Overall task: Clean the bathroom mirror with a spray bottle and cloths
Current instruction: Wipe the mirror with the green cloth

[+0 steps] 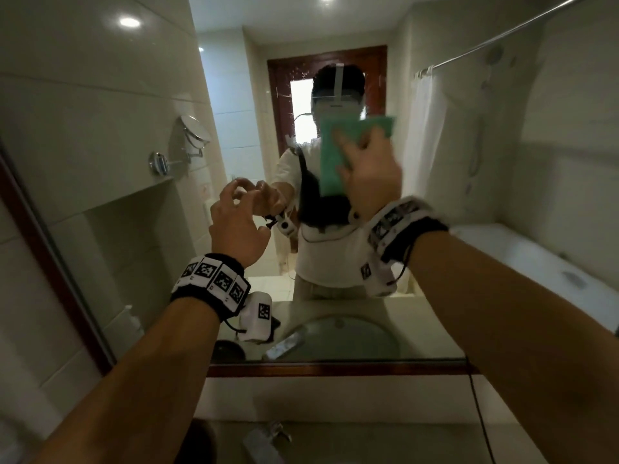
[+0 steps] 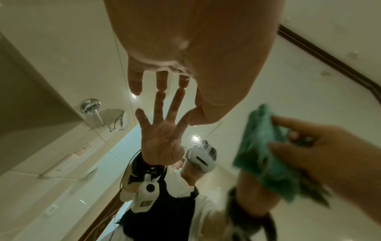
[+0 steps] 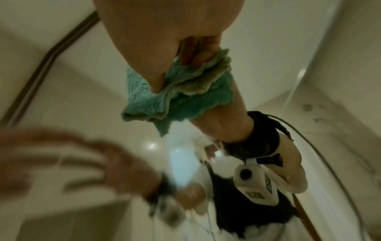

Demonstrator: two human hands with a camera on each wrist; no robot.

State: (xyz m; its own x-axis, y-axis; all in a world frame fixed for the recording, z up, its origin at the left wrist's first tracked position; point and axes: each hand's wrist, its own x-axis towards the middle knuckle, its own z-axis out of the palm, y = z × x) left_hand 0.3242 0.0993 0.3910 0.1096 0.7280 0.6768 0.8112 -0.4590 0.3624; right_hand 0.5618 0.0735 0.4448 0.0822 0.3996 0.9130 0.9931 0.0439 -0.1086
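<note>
A: Mirror [image 1: 254, 95], head view: a wood-framed pane fixed to the tiled wall above the basin counter [image 1: 335, 396]. The right hand [image 1: 370, 169] presses a folded green cloth [image 1: 331, 155] flat against the glass at about head height of the reflected person. Fingers lie spread over the cloth, and the thumb side cannot be made out.

B: And the left hand [image 1: 234, 229]?

A: It is raised near the glass, lower than and to the left of the cloth. Its fingers are loosely curved and hold nothing. A tap [image 1: 264, 440] shows at the bottom edge, and a round shaving mirror on an arm [image 1: 194, 132] appears in the reflection.

B: Left wrist view?

A: The left hand [image 2: 181, 48] has its fingers straight and apart. Two fingertips [image 2: 160, 84] meet their own reflection, so they touch the mirror [image 2: 268, 81]. The palm is empty. At right, blurred, the right hand [image 2: 321, 146] lies against the cloth [image 2: 264, 146].

B: Right wrist view?

A: The right hand [image 3: 164, 40] has its fingers bent over the bunched cloth [image 3: 185, 97], pinning it to the mirror [image 3: 288, 48]. The folds hang out beneath the palm. The left hand [image 3: 72, 163] is a blur at lower left, with fingers spread.
</note>
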